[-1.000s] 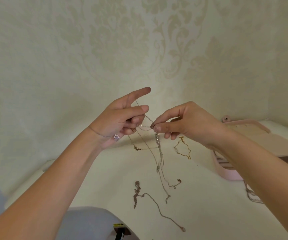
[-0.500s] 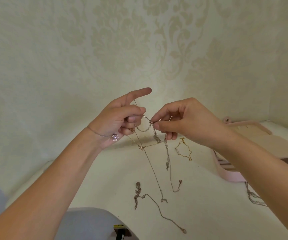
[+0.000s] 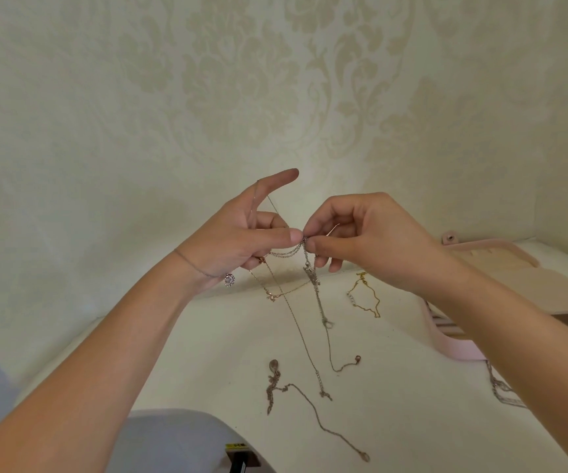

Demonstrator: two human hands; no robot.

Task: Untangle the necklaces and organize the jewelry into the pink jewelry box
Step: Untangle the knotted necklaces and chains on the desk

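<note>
Both hands are raised above the white table point(image 3: 395, 404) with tangled necklaces point(image 3: 305, 322) hanging between them. My left hand point(image 3: 241, 240) has a thin chain looped over its straight index finger, and its thumb and curled fingers hold other strands. My right hand point(image 3: 368, 240) pinches a chain close to the left thumb tip. Silver strands dangle down to the table; a gold strand hangs below the left hand. The pink jewelry box point(image 3: 456, 346) stands open at the right, partly hidden behind my right forearm.
A gold bracelet point(image 3: 366, 297) lies on the table behind the hanging strands. A rose-coloured chain point(image 3: 296, 401) lies in front, and a silver chain point(image 3: 503, 390) lies by the box. Patterned wallpaper point(image 3: 275, 97) rises close behind the table.
My right hand has moved up and left until its pinch meets the left thumb tip. The dangling strands have shifted with it and hang lower on the table.
</note>
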